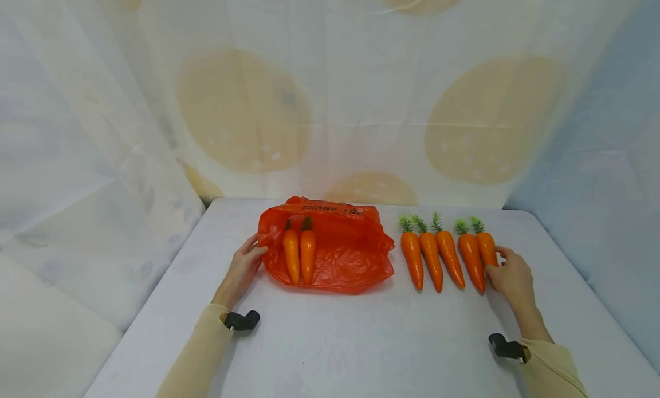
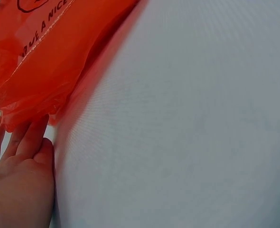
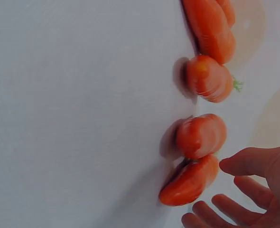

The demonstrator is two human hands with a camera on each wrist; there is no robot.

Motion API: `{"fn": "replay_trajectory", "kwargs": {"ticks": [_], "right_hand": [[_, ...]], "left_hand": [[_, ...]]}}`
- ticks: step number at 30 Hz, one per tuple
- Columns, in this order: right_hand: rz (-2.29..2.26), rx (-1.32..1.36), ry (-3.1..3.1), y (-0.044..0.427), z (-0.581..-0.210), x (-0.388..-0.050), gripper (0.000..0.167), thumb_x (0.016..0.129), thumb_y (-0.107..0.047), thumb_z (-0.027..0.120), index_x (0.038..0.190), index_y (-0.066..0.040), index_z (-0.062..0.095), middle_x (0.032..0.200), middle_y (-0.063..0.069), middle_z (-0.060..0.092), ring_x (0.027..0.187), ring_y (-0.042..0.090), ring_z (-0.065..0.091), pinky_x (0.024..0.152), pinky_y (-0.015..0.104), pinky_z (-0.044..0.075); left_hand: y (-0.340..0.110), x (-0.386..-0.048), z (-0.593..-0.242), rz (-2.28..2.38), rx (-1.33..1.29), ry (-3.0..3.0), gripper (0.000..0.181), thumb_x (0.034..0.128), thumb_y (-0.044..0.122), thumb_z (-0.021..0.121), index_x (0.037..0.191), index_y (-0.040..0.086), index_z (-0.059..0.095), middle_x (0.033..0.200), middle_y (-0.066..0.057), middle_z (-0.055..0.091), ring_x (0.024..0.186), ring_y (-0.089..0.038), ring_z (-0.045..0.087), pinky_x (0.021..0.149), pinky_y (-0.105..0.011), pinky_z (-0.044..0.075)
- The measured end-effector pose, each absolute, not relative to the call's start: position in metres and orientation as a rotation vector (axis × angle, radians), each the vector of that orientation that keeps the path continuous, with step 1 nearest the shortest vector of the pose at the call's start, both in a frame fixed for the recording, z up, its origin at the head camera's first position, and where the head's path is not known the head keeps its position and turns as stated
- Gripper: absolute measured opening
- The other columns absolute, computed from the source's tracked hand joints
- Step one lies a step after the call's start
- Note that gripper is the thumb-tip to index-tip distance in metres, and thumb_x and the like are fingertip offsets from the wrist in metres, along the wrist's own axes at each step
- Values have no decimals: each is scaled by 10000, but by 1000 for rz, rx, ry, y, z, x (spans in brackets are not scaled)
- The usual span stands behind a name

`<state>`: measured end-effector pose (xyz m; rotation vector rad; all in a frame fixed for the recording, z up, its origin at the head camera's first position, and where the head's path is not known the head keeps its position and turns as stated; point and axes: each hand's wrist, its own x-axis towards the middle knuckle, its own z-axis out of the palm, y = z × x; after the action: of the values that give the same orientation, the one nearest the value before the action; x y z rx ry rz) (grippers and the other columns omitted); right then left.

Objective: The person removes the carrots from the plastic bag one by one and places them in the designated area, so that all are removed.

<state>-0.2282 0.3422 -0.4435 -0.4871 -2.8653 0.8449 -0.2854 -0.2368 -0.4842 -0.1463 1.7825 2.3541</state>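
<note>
A red plastic bag [image 1: 350,266] lies on the table with its mouth facing me and printed words along its top. Two orange carrots, a left one [image 1: 291,255] and a right one [image 1: 307,255], lie side by side inside its left part. My left hand [image 1: 244,266] holds the bag's left edge; its fingertips are partly hidden by the plastic [image 2: 45,71] in the left wrist view. At the right, my right hand [image 1: 514,276] is at the rightmost carrot [image 1: 487,249], fingers spread and thumb close to its side. Whether the thumb touches it, I cannot tell.
Several more carrots with green tops lie in a row right of the bag, among them the leftmost carrot [image 1: 412,260] and one next to the rightmost, a carrot [image 1: 471,257]. The white table [image 1: 361,341] ends at patterned curtains [image 1: 361,100] behind and at both sides.
</note>
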Motion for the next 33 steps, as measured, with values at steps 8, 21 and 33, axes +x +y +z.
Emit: {"fn": "replay_trajectory", "kwargs": {"ticks": [8,21,33], "right_hand": [[907,-488,-2803,323,-425,-229,591,907,-88,505,1448,99,356,1367,386,383,1205,528,417,977,632,435],[1002,-184,-2742,268,-400,-237,542,909,-66,547,1431,34,440,1407,321,437,1257,504,417,1015,656,381],[1110,-26,-2773,219,-390,-241,545,905,-85,541,1441,-22,458,1446,264,437,1270,462,457,975,595,448]], "left_hand": [[-236,-285,-484,2360,-137,1802,648,1006,178,527,1580,157,228,1513,-90,386,1238,-129,488,1059,-204,415],[-237,-286,-485,2371,-138,1772,622,1018,157,502,1579,162,231,1510,-105,378,1229,-142,478,1046,-193,420],[-237,-285,-485,2361,-133,1795,622,1019,180,511,1577,170,239,1505,-90,392,1245,-144,474,1058,-202,415]]}}
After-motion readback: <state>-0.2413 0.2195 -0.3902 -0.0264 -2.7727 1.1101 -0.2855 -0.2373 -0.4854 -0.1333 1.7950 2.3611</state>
